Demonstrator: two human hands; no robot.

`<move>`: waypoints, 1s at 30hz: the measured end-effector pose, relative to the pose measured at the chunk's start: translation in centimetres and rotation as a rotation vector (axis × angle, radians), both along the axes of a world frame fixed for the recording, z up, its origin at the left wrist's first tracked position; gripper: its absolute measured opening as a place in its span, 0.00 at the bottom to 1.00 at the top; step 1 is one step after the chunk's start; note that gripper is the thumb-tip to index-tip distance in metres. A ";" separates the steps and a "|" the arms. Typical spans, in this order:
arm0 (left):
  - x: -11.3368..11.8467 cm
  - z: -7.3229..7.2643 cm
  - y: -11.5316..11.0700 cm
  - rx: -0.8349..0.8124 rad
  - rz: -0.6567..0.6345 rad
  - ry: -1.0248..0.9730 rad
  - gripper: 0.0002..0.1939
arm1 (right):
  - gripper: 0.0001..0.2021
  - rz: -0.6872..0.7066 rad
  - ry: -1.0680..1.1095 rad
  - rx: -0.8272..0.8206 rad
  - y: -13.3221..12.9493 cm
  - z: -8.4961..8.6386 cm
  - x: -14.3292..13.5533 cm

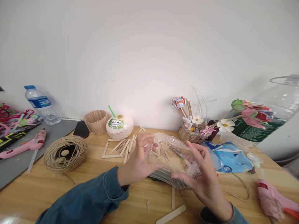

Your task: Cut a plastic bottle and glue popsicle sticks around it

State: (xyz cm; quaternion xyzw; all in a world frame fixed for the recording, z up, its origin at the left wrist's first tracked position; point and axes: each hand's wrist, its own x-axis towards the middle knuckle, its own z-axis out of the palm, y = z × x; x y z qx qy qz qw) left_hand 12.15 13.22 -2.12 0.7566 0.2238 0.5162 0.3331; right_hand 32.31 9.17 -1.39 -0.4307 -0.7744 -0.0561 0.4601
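Wears long blue sleeves, one ring (140, 147).
Shows loose, creased, denim-like cloth on left sleeve (86, 199), with wide cuff (114, 184), seam near its edge, dark inside at the opening; same blue on right sleeve (238, 216), mostly out of view, likewise dark inside. Ring thin, plain, gold-coloured, on a finger of left hand (136, 161).

One clear bag (169, 158), two bottles (40, 102) (281, 101) (one large), two glue guns (32, 144) (277, 196).

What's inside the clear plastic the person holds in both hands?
Through the clear plastic, pale thin strips show toward the left and small, indistinct pieces toward the right. The left hand and right hand cover parts of it; whatever lies behind them can't be seen.
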 end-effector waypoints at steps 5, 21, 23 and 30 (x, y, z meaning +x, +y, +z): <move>-0.1 0.1 0.0 0.061 0.042 0.016 0.36 | 0.38 0.002 -0.015 0.023 0.0 -0.1 0.0; -0.5 0.1 0.9 0.054 -0.062 -0.091 0.42 | 0.30 -0.033 0.022 -0.092 0.4 0.1 0.6; -0.6 0.0 1.1 0.038 0.043 -0.035 0.42 | 0.16 -0.104 0.176 -0.251 0.8 0.6 1.3; -0.2 -0.9 1.3 0.089 0.138 0.132 0.40 | 0.12 -0.112 0.777 -0.218 -1.3 2.6 1.5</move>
